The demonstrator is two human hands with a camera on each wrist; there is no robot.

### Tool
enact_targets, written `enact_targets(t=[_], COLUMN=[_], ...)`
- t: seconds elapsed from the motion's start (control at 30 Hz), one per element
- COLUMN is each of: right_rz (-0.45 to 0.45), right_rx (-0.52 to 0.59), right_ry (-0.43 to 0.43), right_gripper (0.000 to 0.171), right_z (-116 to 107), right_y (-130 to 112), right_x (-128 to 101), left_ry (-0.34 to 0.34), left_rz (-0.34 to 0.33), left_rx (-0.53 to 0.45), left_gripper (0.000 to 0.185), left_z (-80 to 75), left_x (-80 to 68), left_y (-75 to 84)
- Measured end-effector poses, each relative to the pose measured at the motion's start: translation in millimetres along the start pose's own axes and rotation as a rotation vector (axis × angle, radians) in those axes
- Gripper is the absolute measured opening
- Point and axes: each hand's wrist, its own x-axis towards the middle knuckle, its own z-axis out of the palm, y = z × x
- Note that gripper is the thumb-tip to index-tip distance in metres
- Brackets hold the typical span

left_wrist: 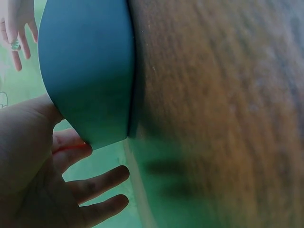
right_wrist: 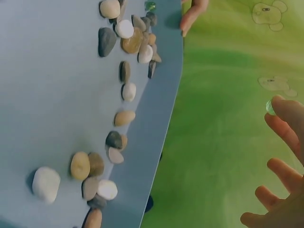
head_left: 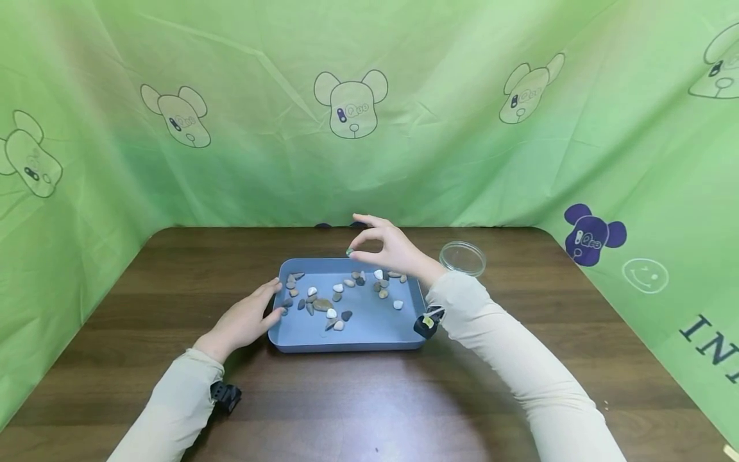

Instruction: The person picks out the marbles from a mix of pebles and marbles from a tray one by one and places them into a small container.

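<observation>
A shallow blue tray (head_left: pixel 375 330) holds many scattered pebbles, among them a white pebble (right_wrist: pixel 46 184) and a large brown pebble (head_left: pixel 322 305). Above the tray's far side, my right hand (head_left: pixel 392 247) pinches a small clear green glass marble (right_wrist: pixel 270 107) between thumb and index finger; its other fingers are spread. My left hand (head_left: pixel 245 324) rests at the tray's left edge, thumb reaching over the rim, fingers loosely extended near the far left corner. Another green marble (right_wrist: pixel 150 6) lies inside the tray toward its left end.
A round clear dish or lid (head_left: pixel 462 258) stands on the wooden table (head_left: pixel 173 282), behind the right forearm. A green cloth backdrop (head_left: pixel 260 160) with printed bear heads closes off the back and sides.
</observation>
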Motion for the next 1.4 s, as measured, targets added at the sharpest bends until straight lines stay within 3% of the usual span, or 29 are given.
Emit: enact_targets(t=[1.07, 1.4], right_rz=[0.057, 0.128], right_rx=[-0.046, -0.023], right_ry=[0.129, 0.16], right_gripper=[0.011, 0.012], right_z=[-36.3, -47.0], right_y=[25.3, 38.1], right_x=[-48.8, -67.3], left_ry=[0.023, 0.018], left_rz=[0.007, 0.007], left_rx=[0.005, 0.003], left_gripper=[0.053, 0.053], left_z=[7.3, 4.8], left_x=[-1.8, -2.8], left_y=[-3.1, -0.8])
